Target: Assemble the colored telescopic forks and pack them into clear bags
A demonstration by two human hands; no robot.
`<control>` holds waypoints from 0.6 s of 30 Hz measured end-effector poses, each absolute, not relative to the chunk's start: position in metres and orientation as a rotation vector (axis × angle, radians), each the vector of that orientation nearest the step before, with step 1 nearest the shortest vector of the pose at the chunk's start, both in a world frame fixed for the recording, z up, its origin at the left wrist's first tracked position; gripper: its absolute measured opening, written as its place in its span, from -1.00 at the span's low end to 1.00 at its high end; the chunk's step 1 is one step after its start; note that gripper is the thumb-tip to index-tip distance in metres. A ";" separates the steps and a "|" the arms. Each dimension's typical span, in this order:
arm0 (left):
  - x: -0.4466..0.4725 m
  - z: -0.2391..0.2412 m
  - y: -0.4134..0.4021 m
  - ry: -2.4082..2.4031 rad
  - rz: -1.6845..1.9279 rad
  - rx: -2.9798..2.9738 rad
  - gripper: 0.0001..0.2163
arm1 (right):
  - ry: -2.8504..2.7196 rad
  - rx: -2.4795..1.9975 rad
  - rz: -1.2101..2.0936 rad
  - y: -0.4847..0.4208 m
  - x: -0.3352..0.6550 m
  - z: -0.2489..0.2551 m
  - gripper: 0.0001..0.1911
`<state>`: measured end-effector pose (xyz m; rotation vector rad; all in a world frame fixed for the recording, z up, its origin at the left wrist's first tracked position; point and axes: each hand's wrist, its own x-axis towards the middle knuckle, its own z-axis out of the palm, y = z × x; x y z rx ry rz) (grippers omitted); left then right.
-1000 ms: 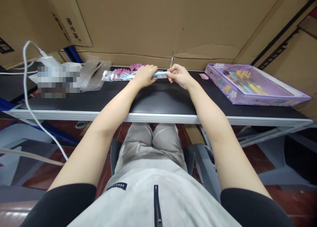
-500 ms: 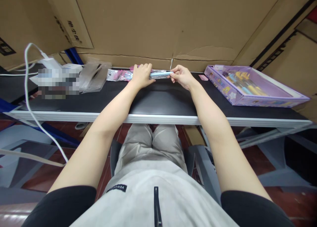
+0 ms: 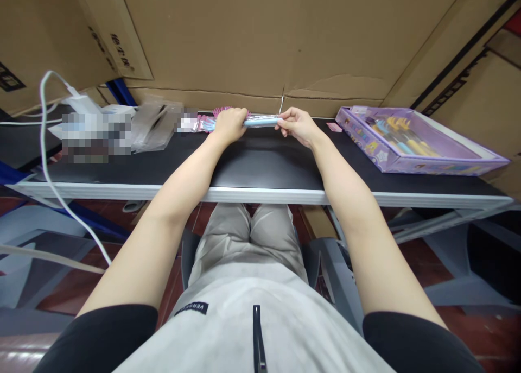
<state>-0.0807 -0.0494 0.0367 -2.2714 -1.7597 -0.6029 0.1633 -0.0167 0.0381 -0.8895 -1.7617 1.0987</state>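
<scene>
A slim, light blue pen-like stick [image 3: 262, 121] lies crosswise in a clear plastic sleeve [image 3: 252, 115] at the back of the desk. My left hand [image 3: 231, 124] is closed over the sleeve's middle and hides part of the stick. At the right end, my right hand [image 3: 293, 124] pinches the tip between thumb and fingers. Pink and blue parts [image 3: 207, 124] show through the plastic left of my left hand. Just behind that hand is a pink, comb-like toothed piece [image 3: 222, 111], partly covered.
To the right stands an open purple box [image 3: 439, 168] holding several blue and yellow pen-like sticks [image 3: 401, 137]. A small pink card [image 3: 334, 127] lies beside it. Clear plastic bags [image 3: 152, 128] and a white cable [image 3: 44, 139] are at left. Cardboard [image 3: 260, 42] walls the back.
My left hand has shifted slightly left and closed in, its thumb now tucked where it stuck out before. My right hand keeps its pinch in nearly the same place.
</scene>
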 end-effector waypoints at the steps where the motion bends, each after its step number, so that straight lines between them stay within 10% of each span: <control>1: -0.079 0.037 -0.051 -1.772 -0.587 -2.260 -0.68 | -1.762 -0.895 1.100 -0.016 0.163 0.038 -0.55; 18: -0.082 0.034 -0.048 -1.713 -0.567 -2.261 -0.70 | -1.763 -1.033 1.149 -0.032 0.157 0.046 -0.74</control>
